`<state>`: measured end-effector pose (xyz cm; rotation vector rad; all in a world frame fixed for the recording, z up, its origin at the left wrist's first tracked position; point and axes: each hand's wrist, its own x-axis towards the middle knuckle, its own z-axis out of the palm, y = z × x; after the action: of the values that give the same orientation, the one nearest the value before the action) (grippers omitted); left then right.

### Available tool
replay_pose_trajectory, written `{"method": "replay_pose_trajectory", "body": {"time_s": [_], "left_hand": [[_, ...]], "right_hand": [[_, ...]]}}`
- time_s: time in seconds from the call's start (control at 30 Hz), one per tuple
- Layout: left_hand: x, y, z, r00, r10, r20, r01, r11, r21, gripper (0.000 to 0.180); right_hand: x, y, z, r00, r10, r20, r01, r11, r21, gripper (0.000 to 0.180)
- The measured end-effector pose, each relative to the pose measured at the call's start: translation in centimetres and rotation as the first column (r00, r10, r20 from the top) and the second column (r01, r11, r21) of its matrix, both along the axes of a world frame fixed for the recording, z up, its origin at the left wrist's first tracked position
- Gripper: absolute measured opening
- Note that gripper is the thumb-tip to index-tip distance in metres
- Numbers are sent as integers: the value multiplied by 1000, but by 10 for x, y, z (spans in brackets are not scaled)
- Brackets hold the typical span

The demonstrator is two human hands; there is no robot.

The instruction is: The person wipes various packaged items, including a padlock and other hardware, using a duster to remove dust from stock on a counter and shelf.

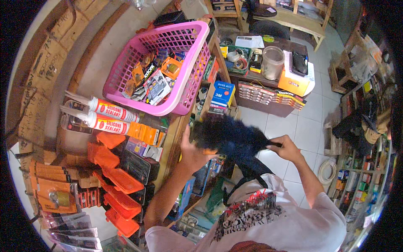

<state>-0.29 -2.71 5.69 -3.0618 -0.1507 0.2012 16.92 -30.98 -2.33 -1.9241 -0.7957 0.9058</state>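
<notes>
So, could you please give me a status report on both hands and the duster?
Right grip closed on the handle of the dark fluffy duster. Left grip beside its fluffy end, contact unclear. Pink basket just beyond.

A dark table point(284, 43) carries a green basket point(236, 71), a clear jar point(273, 63) and an orange box point(292, 84).

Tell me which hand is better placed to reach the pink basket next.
Left, I'd judge: the left hand is nearer the pink basket, while the right hand, farther off, grips the dark duster.
</notes>
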Motion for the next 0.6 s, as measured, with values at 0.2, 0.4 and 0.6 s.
{"method": "replay_pose_trajectory", "body": {"time_s": [0.2, 0.4, 0.6], "left_hand": [[0, 4, -8, 968, -91, 234, 106, 993, -54, 69], [1, 10, -13, 958, 280, 70, 29, 150, -988, 66], [-5, 14, -34, 996, -18, 88, 47, 935, -350, 55]], "right_hand": [[0, 9, 1, 998, 25, 57, -27, 999, 36, 23], [-4, 8, -8, 997, 71, -5, -71, 997, 34, 27], [-4, 2, -21, 998, 62, -9, -63, 997, -42, 29]]}}
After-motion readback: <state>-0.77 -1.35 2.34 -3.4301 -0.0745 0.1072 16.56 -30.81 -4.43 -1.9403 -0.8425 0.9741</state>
